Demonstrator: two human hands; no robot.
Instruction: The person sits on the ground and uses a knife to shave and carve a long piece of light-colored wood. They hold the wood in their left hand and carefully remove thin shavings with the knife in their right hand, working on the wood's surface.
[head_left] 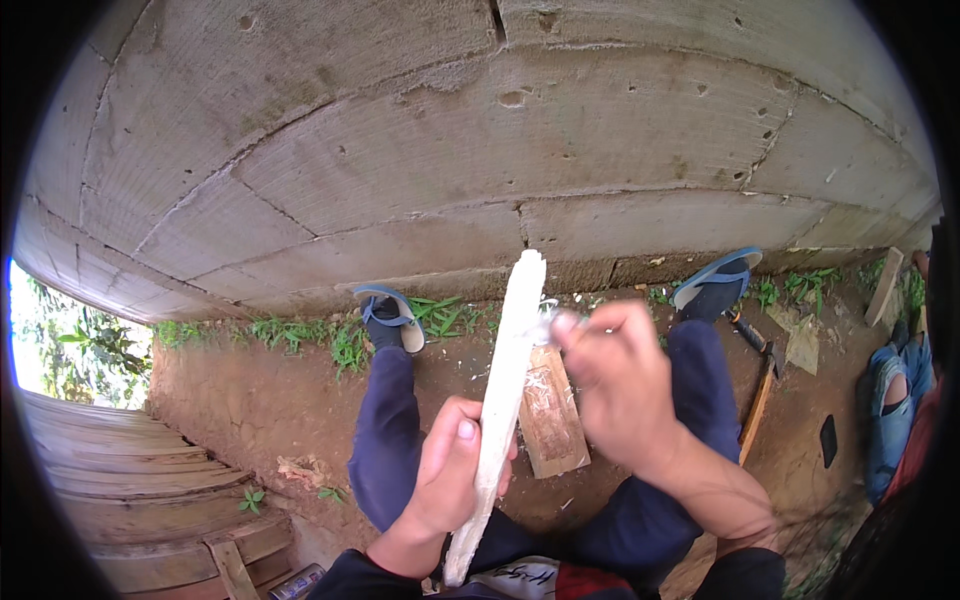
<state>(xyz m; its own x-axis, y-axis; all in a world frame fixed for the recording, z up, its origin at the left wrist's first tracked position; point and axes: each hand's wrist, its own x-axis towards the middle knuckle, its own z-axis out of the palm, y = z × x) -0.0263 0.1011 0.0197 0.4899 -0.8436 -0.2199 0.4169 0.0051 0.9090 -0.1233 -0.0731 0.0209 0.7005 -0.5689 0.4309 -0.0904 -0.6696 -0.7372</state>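
A long, pale, whittled wooden stick (508,375) slants up in front of me, its narrow far end pointing toward the wall. My left hand (450,470) is closed around its lower half, thumb on top. Near the upper half is my right hand (630,385), closed in a pinch and smeared by motion. Something small and shiny (543,328) shows at its fingertips, against the stick's right side; blur hides what it is. Below the stick, a brown wooden block (550,425) lies on the ground with pale shavings on and around it.
A concrete block wall (500,130) rises ahead, with grass at its foot. My sandalled feet stand apart before it. At right lie a wooden-handled tool (757,400) and a dark flat phone-like object (828,441); another person's jeans (888,420) show beyond. Wooden boards (120,480) are at left.
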